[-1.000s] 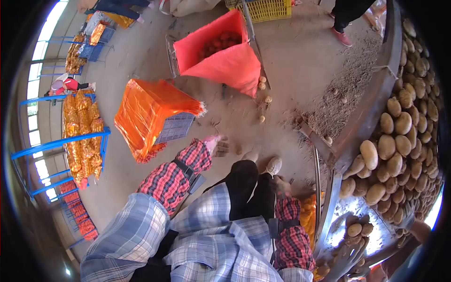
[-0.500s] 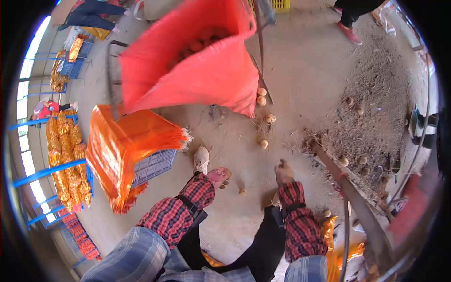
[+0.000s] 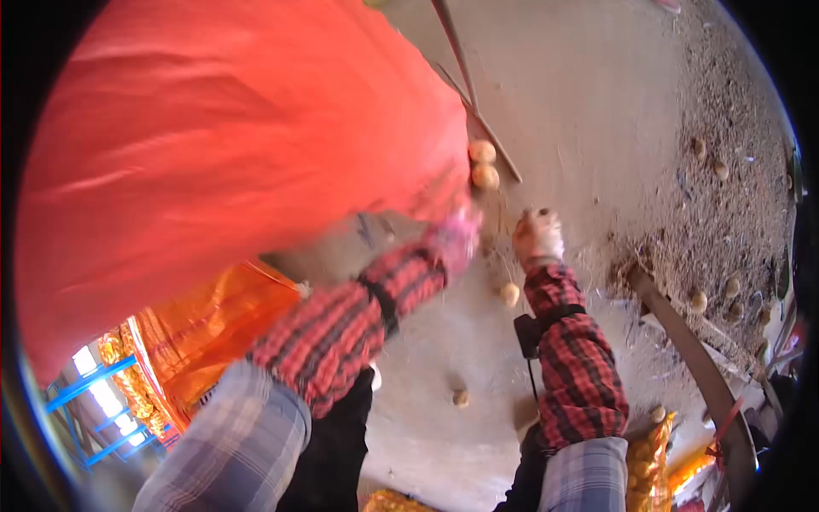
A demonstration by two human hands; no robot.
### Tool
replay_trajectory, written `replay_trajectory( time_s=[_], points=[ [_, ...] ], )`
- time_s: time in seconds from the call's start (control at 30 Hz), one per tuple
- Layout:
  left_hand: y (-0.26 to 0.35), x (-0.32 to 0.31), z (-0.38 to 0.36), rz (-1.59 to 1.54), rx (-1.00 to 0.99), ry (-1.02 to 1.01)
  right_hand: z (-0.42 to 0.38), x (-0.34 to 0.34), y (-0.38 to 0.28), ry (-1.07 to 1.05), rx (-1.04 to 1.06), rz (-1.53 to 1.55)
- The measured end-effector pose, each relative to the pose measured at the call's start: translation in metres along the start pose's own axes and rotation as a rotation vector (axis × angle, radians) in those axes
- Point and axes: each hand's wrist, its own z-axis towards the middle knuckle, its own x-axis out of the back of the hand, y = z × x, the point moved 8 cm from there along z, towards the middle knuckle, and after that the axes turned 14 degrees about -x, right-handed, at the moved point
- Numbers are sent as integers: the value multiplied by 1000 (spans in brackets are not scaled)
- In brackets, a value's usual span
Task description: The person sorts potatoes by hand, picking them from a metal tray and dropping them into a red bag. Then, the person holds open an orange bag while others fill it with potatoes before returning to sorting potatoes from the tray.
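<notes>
Both hands (image 3: 456,236) (image 3: 538,236) near a red sack (image 3: 256,128) and loose potatoes (image 3: 485,177).

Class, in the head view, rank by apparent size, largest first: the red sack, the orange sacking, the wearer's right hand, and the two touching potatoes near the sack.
1. Red sack
2. Orange sacking
3. Right hand
4. Upper potato and lower potato: alike, so unranked against each other.

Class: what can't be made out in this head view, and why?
In the head view:
Left hand: its grip, blurred.
Right hand: anything held, hidden by the hand itself.
Red sack: contents, hidden by its own side; top, cut off by the picture edge.
Orange sack: full outline, hidden by the red sack and left sleeve.
</notes>
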Motion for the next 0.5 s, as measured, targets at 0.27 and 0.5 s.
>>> replay_trajectory(
  time_s=[0.27, 0.5],
  points=[
    [-102, 97, 76, -468, 340, 58, -103, 9, 36, -498, -49, -19],
    [-139, 44, 109, -757, 746, 490, -155, -44, 37, -619, 78, -276]
  ],
)
